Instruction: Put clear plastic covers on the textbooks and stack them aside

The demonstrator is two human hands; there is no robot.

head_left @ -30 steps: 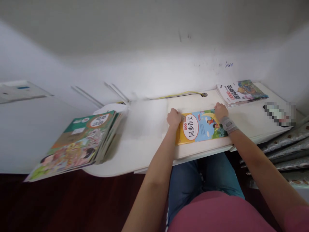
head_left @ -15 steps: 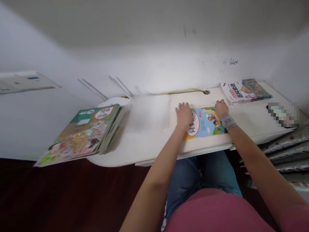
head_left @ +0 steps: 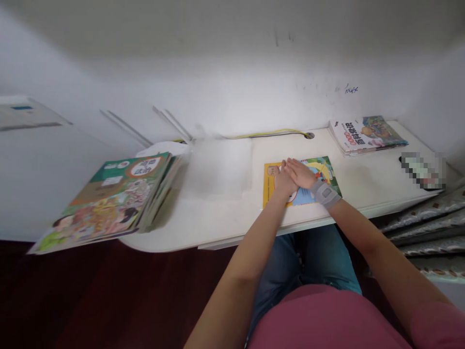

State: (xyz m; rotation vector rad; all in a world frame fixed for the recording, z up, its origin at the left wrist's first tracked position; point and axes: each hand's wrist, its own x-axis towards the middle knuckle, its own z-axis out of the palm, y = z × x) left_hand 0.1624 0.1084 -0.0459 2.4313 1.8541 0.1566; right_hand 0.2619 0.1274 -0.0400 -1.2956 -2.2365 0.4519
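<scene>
A yellow and blue workbook (head_left: 269, 191) with a cartoon cover lies flat on the white desk (head_left: 221, 218) in front of me. My left hand (head_left: 285, 182) rests on the left half of its cover, fingers stretched out. Across it comes my right hand (head_left: 302, 173), lying flat with its fingers over the left hand's fingers. A grey wristband (head_left: 327, 194) is around my right wrist. Together the hands cover the middle of the cover and part of its title.
A stack of green-topped books (head_left: 116, 194) overhangs the desk's left end. At the back right lies a pile of magazines (head_left: 366, 135), with a blurred-out phone-like object (head_left: 421, 170) nearer the right edge. A yellow cable (head_left: 269, 132) runs along the wall into a desk hole.
My right hand has moved left from the workbook's upper right edge onto my left hand. The left hand has shifted slightly right on the cover. The view has turned a little.
</scene>
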